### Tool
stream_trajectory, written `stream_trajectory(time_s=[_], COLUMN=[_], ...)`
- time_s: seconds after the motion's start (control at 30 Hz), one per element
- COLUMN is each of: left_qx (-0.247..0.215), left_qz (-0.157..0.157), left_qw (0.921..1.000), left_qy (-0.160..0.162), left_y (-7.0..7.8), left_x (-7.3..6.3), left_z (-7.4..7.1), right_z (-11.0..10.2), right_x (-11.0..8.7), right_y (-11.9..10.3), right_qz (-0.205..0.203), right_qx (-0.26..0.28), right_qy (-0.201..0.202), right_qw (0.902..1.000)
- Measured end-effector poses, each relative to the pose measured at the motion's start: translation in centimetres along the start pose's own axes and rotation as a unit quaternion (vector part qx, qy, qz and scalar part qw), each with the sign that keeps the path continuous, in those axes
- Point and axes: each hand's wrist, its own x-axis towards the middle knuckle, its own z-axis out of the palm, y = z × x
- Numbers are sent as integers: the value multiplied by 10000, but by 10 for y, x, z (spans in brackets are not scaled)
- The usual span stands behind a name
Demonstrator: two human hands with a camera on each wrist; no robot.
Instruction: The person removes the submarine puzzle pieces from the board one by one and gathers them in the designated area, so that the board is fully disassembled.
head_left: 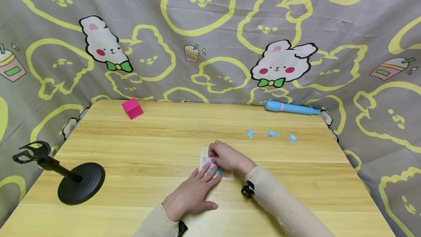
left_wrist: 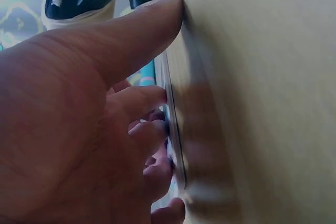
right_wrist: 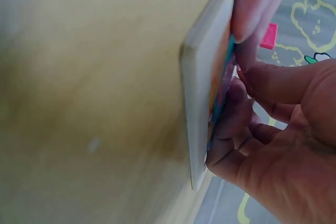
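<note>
A small jigsaw puzzle board (head_left: 204, 153) with a pale border lies on the wooden table, its colourful middle partly covered by both hands. My left hand (head_left: 194, 193) rests its straight, spread fingers on the board, its thumb out on the tabletop. Over the board's upper part, my right hand (head_left: 227, 156) has curled fingers, with thumb and fingertip pinching what looks like a puzzle piece (right_wrist: 237, 73) at the surface; most of it is hidden. To the right lie three loose blue puzzle pieces: one (head_left: 250, 133), another (head_left: 272, 133) and a third (head_left: 292, 138).
A black stand (head_left: 81, 183) with a clip on top is at the table's left. Near the back edge sit a pink cube (head_left: 132, 108) and a blue stick-shaped object (head_left: 292, 108). A patterned curtain (head_left: 210, 46) hangs behind the table.
</note>
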Motion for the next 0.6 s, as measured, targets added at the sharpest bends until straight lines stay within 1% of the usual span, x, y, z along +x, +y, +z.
stream_trajectory(time_s=[0.1, 0.2, 0.33, 0.6], left_qx=[347, 540, 365, -2], left_qz=[10, 56, 118, 145], left_qw=[9993, 9983, 9990, 9999], left_qy=[114, 207, 215, 79], left_y=[5, 7, 7, 5], left_x=[-3, -7, -10, -11], left_z=[0, -1, -2, -3], right_z=[1, 1, 0, -1], right_x=[0, 1, 1, -1], right_y=[0, -1, 0, 6], right_qz=[62, 72, 51, 46], right_qx=[-73, -71, 55, 635], right_qy=[-8, -13, 13, 73], right_qw=[10000, 9999, 10000, 9979])
